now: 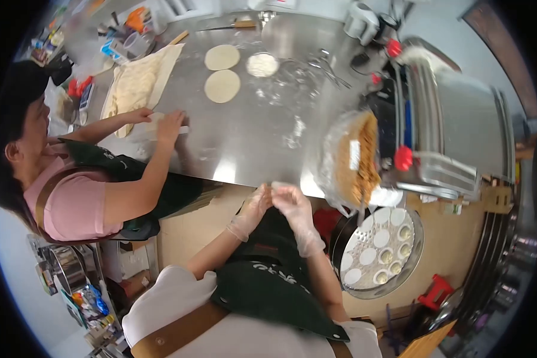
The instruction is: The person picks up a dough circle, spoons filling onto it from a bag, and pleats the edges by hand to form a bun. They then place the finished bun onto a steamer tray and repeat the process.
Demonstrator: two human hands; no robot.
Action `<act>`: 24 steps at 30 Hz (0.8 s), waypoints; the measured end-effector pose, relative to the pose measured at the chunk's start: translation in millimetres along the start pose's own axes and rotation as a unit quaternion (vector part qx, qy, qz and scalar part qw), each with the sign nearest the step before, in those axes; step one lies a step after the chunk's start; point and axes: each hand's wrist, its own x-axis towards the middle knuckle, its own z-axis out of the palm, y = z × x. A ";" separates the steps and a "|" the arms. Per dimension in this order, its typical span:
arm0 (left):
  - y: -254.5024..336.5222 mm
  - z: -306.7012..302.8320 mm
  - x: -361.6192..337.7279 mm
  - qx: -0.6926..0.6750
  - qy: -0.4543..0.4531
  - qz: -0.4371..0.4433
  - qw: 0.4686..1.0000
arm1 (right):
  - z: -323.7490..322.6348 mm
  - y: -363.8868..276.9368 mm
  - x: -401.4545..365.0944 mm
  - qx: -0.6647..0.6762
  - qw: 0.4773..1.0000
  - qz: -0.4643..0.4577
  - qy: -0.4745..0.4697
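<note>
My left hand (253, 209) and my right hand (292, 206), both in clear plastic gloves, are close together above my dark green apron (262, 280), just off the table's front edge. The fingers of each are curled and pinched. What they hold, if anything, is too small to make out. Nearest on the right is a plastic bag (355, 155) with a brown crumbly filling. A round steamer tray (416, 256) stands below it, bearing white paper rounds and several small pale pieces in cups.
A co-worker (71, 197) at the left handles dough beside a large folded dough sheet (134, 86). Dough rounds (222, 86) and a bowl of white flour (262, 65) lie on the steel table (221, 143). A metal machine (435, 119) stands at the right.
</note>
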 end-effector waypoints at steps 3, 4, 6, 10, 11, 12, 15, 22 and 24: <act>59.2 -17.1 13.4 -0.006 -0.009 0.037 0.999 | 55.3 -35.2 77.3 -0.025 0.999 0.006 0.019; 77.8 -21.0 16.4 0.008 0.000 0.037 0.999 | 68.7 -39.2 112.0 -0.034 0.999 0.028 0.013; 105.6 -31.9 25.7 0.035 0.019 0.035 0.999 | 100.5 -53.1 177.6 -0.103 0.994 0.002 0.044; 138.6 -58.6 32.6 0.025 0.023 0.069 0.997 | 147.3 -65.3 301.4 -0.207 0.973 -0.081 0.063; 141.7 -68.1 34.6 0.016 0.030 0.072 0.997 | 155.6 -60.1 336.6 -0.244 0.963 -0.088 0.071; 144.2 -71.3 32.8 0.011 0.046 0.071 0.996 | 166.0 -67.7 359.3 -0.272 0.953 -0.111 0.081; 152.2 -79.2 27.2 -0.003 0.098 0.067 0.993 | 192.6 -87.9 428.5 -0.351 0.914 -0.167 0.117; 152.0 -97.9 23.4 -0.027 0.164 0.078 0.983 | 214.9 -114.4 519.3 -0.421 0.888 -0.032 0.183; 151.0 -100.7 26.9 -0.057 0.194 0.073 0.977 | 220.1 -115.0 535.0 -0.470 0.859 -0.029 0.199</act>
